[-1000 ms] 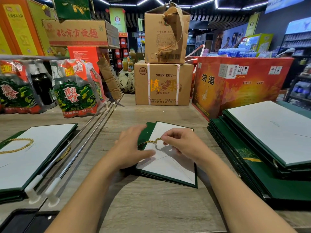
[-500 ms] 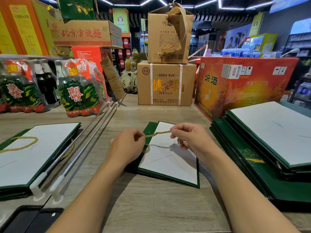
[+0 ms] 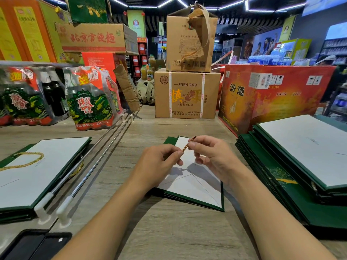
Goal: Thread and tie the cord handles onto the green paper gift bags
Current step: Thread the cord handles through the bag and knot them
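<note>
A flat green paper gift bag [image 3: 195, 186], white side up, lies on the wooden table in front of me. Above its far end both hands hold a short twisted gold cord [image 3: 186, 146]. My left hand [image 3: 157, 166] pinches the cord's lower end between thumb and forefinger. My right hand [image 3: 212, 156] pinches it just below its taped tip, which points up and away. Where the cord runs below my left hand is hidden.
A stack of flat green bags [image 3: 300, 166] lies at the right. At the left lies a bag with a gold cord handle [image 3: 24, 160] fitted. Two metal rods [image 3: 97, 156] cross the table diagonally. Cardboard boxes [image 3: 185, 94], a red carton [image 3: 270, 98] and bottle packs [image 3: 88, 102] stand behind.
Both hands rose off the bag and came together. The cord, stretched level between them half a second ago, is now a short upright piece pinched between close fingertips.
</note>
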`<state>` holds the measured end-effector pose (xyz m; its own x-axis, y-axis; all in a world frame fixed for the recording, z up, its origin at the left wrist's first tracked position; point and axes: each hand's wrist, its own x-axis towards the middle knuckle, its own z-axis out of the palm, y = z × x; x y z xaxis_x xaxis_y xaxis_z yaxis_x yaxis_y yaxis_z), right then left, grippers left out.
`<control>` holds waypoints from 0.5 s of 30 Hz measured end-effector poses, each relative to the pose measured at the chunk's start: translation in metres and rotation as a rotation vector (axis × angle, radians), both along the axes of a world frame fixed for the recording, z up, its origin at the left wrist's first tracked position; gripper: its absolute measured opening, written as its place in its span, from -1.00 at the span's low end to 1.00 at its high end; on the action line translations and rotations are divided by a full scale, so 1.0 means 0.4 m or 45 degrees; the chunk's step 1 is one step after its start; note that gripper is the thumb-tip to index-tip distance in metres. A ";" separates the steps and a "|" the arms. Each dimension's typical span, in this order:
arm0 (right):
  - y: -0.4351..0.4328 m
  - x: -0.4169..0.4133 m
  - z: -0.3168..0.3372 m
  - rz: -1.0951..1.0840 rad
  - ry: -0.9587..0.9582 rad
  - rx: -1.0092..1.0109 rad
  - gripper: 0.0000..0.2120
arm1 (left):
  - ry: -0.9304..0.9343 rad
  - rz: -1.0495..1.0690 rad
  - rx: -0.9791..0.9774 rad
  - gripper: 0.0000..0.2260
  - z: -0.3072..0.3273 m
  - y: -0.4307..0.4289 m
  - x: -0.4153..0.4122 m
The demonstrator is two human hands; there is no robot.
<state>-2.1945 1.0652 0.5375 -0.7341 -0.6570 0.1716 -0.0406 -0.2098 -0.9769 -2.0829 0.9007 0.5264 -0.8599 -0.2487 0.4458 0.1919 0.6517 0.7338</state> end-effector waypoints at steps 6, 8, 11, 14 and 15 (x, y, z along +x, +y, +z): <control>-0.008 0.007 0.008 0.023 -0.079 -0.084 -0.86 | -0.118 0.033 -0.017 -0.83 0.003 0.002 -0.001; -0.011 0.006 0.009 -0.020 -0.123 -0.135 -0.93 | -0.136 0.186 0.017 -0.80 -0.001 -0.022 -0.015; -0.011 0.002 0.005 -0.080 -0.145 -0.117 -0.87 | -0.268 0.429 -0.009 -0.82 -0.006 -0.067 -0.041; -0.010 0.003 0.001 -0.084 -0.144 -0.076 -0.90 | -0.420 0.517 -0.003 -0.69 -0.017 -0.092 -0.062; -0.011 0.004 0.001 -0.090 -0.145 -0.068 -0.92 | -0.457 0.518 0.002 -0.64 -0.019 -0.092 -0.065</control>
